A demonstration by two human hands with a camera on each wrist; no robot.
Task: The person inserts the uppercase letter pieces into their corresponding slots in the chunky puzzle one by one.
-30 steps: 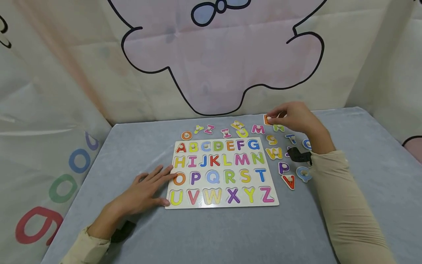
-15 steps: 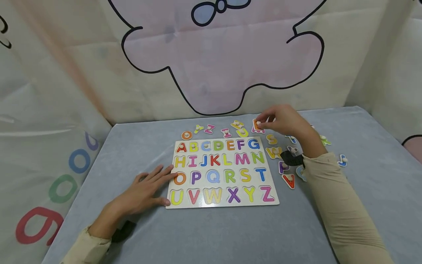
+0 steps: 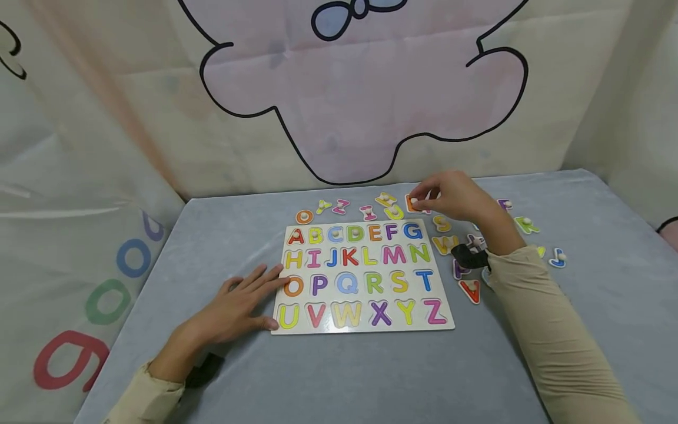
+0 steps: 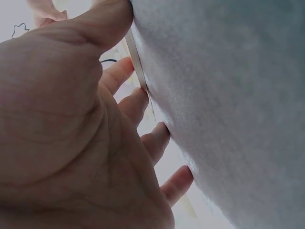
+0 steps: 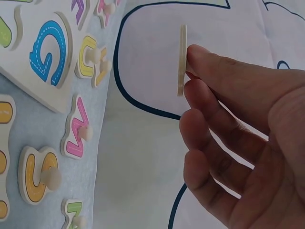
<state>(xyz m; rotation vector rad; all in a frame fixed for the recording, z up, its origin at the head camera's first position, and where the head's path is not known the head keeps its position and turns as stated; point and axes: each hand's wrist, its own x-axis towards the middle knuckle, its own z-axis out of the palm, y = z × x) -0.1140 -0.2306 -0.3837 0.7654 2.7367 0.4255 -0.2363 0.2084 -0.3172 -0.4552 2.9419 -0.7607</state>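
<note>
My right hand (image 3: 452,191) pinches an orange letter piece (image 3: 409,203) by its knob, above the far side of the table. In the right wrist view this piece (image 5: 182,59) is edge-on, so its letter is hidden. Behind it lies a pink M piece (image 5: 76,129), mostly covered in the head view. The left hand (image 3: 233,309) rests with spread, fairly straight fingers at the left edge of a white alphabet board (image 3: 328,298). In the left wrist view its fingertips (image 4: 178,181) touch along the board's edge. Knobbed pieces A to D sit in the board's top row.
Loose knobbed letters surround the board's far and right sides: an orange O (image 3: 304,217), a pink Z (image 3: 341,206), a yellow W (image 3: 445,244), a red V (image 3: 470,291) and several others. My right forearm covers some. A printed curtain (image 3: 238,153) hangs behind the table.
My right hand has carried the orange piece leftward from near the green N to over the pink M, then barely moved. The left hand stays at the board's edge. The head view has shifted slightly.
</note>
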